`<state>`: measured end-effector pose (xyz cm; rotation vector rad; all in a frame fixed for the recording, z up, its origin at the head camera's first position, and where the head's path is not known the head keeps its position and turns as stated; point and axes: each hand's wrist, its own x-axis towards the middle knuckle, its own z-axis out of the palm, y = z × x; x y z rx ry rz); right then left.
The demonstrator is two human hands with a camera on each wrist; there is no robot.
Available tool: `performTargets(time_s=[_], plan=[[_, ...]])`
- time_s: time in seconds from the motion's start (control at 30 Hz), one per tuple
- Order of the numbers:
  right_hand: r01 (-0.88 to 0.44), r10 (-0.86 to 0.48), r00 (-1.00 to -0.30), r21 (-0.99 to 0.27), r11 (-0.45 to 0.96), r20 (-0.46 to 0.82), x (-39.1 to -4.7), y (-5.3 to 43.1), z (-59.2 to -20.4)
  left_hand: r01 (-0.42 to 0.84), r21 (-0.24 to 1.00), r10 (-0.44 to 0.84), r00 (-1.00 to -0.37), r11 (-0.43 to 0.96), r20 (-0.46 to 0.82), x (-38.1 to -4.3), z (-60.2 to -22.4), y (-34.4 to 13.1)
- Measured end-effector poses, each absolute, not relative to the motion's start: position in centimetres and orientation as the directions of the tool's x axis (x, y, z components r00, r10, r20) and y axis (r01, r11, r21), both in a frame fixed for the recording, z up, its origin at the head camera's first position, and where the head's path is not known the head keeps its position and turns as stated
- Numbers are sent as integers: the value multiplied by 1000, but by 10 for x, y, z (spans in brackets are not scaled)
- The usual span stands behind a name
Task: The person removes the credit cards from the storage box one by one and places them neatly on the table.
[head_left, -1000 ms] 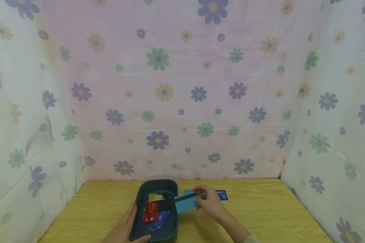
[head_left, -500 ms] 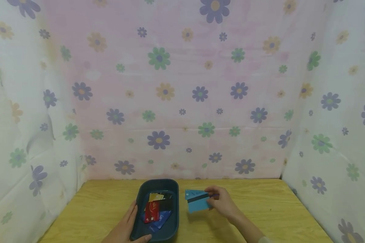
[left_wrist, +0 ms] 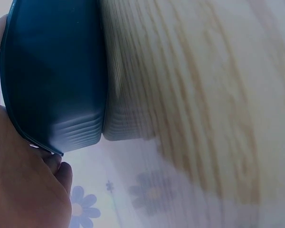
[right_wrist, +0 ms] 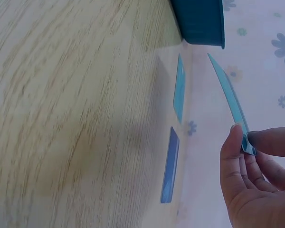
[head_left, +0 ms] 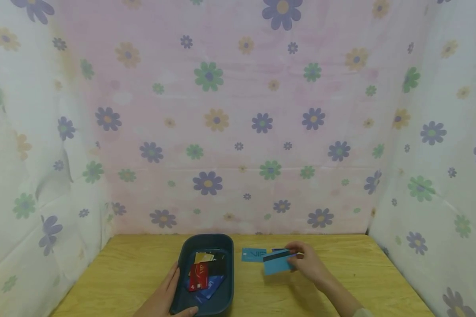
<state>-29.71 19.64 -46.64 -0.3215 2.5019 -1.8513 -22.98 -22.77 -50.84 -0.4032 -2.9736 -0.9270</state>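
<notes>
In the head view, my right hand (head_left: 311, 267) pinches a light blue card (head_left: 275, 266) with a black stripe between thumb and fingers, above the table right of the dark blue plastic bin (head_left: 210, 242). The right wrist view has this card nearly edge-on, raised off the tabletop. My left hand (head_left: 158, 293) holds the bin by its left side, thumb at the near rim. Inside the bin lie a red VIP card (head_left: 198, 277), blue cards (head_left: 213, 287), a black card (head_left: 217, 267) and a gold card (head_left: 203, 257), overlapping.
On the wood-grain table (head_left: 353, 255), a light blue VIP card (head_left: 251, 254) lies right of the bin. Beyond it is a darker blue card (right_wrist: 170, 166), mostly hidden by my right hand in the head view. Flowered cloth (head_left: 238, 132) encloses the back and sides.
My right hand has moved right, away from the bin's right rim, carrying the light blue card. The VIP card on the table is now more exposed. My left hand and the bin stay put.
</notes>
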Motion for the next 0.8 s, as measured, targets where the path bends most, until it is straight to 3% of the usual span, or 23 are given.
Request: performTargets(time_s=[0.8], plan=[[-81, -42, -997, -915, 395, 70, -324, 266, -483, 214, 555, 225, -973, 804, 50, -229, -508, -227]])
